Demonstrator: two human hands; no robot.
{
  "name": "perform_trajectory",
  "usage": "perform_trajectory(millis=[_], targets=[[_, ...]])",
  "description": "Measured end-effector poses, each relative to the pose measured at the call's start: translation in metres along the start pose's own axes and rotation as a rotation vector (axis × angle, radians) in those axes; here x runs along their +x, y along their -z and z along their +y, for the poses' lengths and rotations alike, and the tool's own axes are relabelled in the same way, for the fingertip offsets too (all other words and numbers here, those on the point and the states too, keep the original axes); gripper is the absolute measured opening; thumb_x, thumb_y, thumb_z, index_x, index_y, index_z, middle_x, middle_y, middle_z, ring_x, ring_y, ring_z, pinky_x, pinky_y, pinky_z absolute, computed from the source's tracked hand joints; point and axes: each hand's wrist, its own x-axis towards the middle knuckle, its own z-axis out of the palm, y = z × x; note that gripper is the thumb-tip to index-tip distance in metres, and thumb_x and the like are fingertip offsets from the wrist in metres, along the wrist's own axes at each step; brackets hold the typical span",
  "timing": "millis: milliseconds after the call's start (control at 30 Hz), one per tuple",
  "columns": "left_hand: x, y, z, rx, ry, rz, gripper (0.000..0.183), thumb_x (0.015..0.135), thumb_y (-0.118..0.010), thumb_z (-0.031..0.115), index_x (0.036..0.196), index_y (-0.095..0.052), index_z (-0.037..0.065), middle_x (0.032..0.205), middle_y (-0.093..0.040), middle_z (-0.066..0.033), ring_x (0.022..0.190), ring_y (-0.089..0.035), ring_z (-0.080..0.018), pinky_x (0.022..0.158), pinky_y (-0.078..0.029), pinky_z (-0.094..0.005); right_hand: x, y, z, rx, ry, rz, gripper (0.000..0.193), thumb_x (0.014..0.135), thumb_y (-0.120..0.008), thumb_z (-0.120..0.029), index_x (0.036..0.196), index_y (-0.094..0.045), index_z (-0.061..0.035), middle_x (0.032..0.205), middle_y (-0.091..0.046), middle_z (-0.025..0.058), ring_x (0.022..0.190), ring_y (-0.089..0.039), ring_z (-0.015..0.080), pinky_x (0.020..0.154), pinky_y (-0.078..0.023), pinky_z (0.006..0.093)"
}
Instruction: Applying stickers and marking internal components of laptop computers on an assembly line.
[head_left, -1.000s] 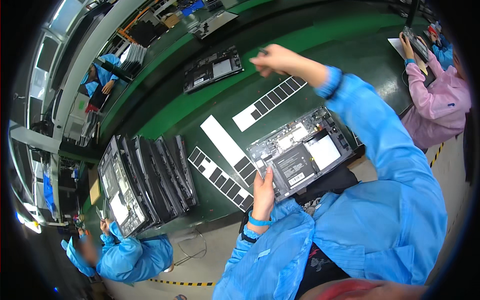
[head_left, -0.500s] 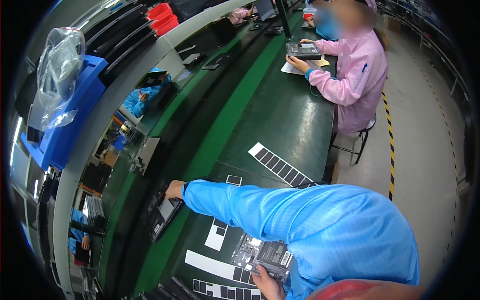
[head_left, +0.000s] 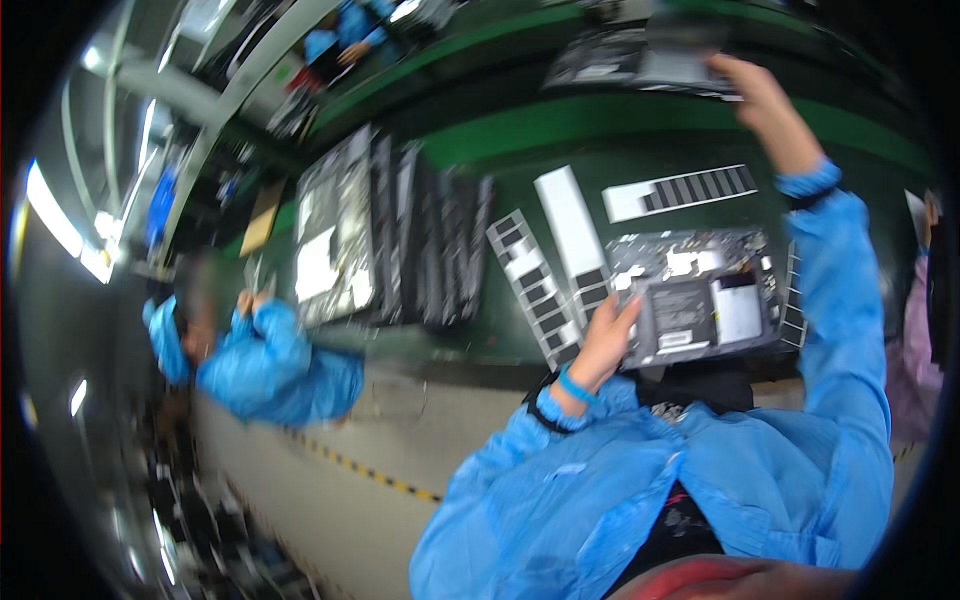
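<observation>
An opened laptop base [head_left: 665,300], with its circuit board and black battery showing, lies on the bench in front of me. My left hand [head_left: 607,340] grips its near left side, thumb on top and the other fingers partly hidden. Farther off, my right arm reaches to a second laptop base [head_left: 600,62] on the dark strip beyond the green line. My right hand [head_left: 762,105] is closed at that base's right end, slightly smeared by motion. White strips with black rectangular pads [head_left: 535,290] lie left of the near base, and another pad strip [head_left: 685,192] lies just beyond it.
Several laptop bases [head_left: 400,230] stand on edge in a row to the left on the bench. Past them a co-worker in a blue smock [head_left: 275,365] sits at the bench. At the far right edge a pink sleeve [head_left: 915,340] shows. Yellow-black floor tape [head_left: 370,475] runs behind.
My view has swung to the left, bringing the row of laptop bases and the blue-clad co-worker into sight. Both hands stay at their laptop bases.
</observation>
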Motion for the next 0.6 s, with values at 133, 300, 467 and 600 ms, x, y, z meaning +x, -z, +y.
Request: perform_trajectory(millis=[133, 300, 467, 600], targets=[[-0.022, -0.022, 0.019, -0.185, -0.100, 0.049, 0.037, 0.099, -0.051, 0.022, 0.125, -0.049, -0.004, 0.119, -0.060, -0.0098, 0.106, -0.055, -0.0143, 0.092, -0.042, -0.0288, -0.073, 0.086, -0.047, 0.147, -0.111, -0.011, 0.025, 0.080, -0.076, -0.021, 0.095, -0.066, -0.0047, 0.082, -0.068, 0.0007, 0.055, -0.060, 0.0045, 0.038, -0.037, 0.0151], [-0.043, -0.022, 0.053, -0.253, -0.278, 0.226, 0.039, 0.099, -0.050, 0.021, 0.127, -0.046, -0.005, 0.122, -0.057, -0.0114, 0.110, -0.053, -0.0155, 0.098, -0.040, -0.0295, -0.159, 0.170, -0.064, 0.240, -0.140, -0.013, 0.022, 0.090, -0.062, -0.014, 0.109, -0.065, -0.0012, 0.085, -0.070, 0.0030, 0.045, -0.057, 0.0033, 0.030, -0.033, 0.0141], [-0.088, 0.006, 0.111, -0.093, -0.506, 0.554, 0.032, 0.098, -0.051, 0.025, 0.116, -0.054, -0.001, 0.106, -0.063, -0.0097, 0.091, -0.062, -0.0149, 0.081, -0.050, -0.0281, -0.262, 0.207, -0.038, 0.200, 0.027, 0.195, 0.033, 0.092, -0.058, -0.015, 0.119, -0.058, 0.0038, 0.114, -0.065, 0.0119, 0.097, -0.065, 0.0179, 0.082, -0.054, 0.0280], [-0.119, 0.024, 0.183, -0.179, -0.834, 0.793, 0.036, 0.099, -0.049, 0.031, 0.114, -0.055, -0.002, 0.102, -0.064, -0.0102, 0.086, -0.064, -0.0174, 0.075, -0.054, -0.0300, -0.310, 0.229, 0.022, 0.255, 0.015, 0.207, 0.032, 0.093, -0.057, -0.017, 0.118, -0.054, 0.0033, 0.111, -0.064, 0.0114, 0.096, -0.064, 0.0177, 0.083, -0.051, 0.0295]])
